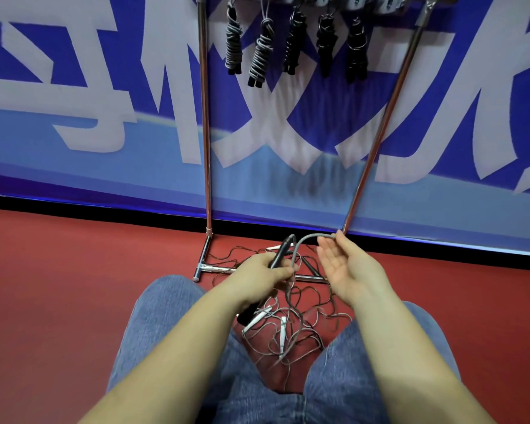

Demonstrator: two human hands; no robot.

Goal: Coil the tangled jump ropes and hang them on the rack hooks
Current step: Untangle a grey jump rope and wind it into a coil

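- Nearest to us, two knees in blue jeans [178, 332] frame the view, with both bare forearms reaching forward between them.
- Our left hand [265, 275] is closed around a black handle [280, 255], fingers and thumb curled round it; the handle tilts up and away from the grip, its far tip above the knuckles.
- A grey rope [306, 240] leaves that tip, arches to the right of the grip and ends at our right hand [346, 270].
- The right hand is open, palm turned up and fingers relaxed; the rope's arch touches its fingertips [337, 237]. We cannot tell whether any finger pinches it.
- Directly below and just beyond both hands, a tangle of thin ropes [297, 325] with white handles lies on the red floor [74, 270], between the knees.
- Just past the grip, the tangle spreads over the rack's base bar [224, 269].
- Farther off, the rack's two metal uprights [207, 148] rise in front of a blue-and-white banner [74, 87].
- Farthest, high above the hands, five coiled ropes [262, 53] hang side by side from the top of the rack.
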